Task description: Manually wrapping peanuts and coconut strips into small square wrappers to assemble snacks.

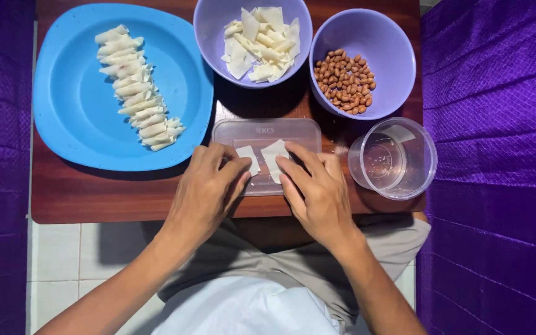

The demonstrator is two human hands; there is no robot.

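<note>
Step in hand: looks like the wrapping stage; 2 small dough wrapper squares lie flat on a clear plastic lid (267, 131) at the near middle of the table (94, 198), both hands working on them.
Left wrapper (249, 158): pale square, near edge under the fingertips of the left hand (209, 189).
Right wrapper (273, 155): touching or just beside the first; the right hand (317, 192) presses its right edge.
Grip, left: not clenched, fingers extended and pinning the wrapper flat, nothing lifted.
Grip, right: same, flat fingertip press, no closed grasp.
Hand pose: both palms down, wrists low over the near table edge, fingers angled inward toward each other, forearms coming in from below.
Next move, my judgement: calls for filling from the peanut bowl (362, 62) at the far right corner, then a tight roll.
Supply: lilac bowl of loose wrappers (252, 37), far middle edge.
Finished pieces: row of rolled wrappers (134, 87) running diagonally on the blue tray (69, 124), far left.
Also: clear round tub (393, 158) at the near right edge; contents too faint to tell.
</note>
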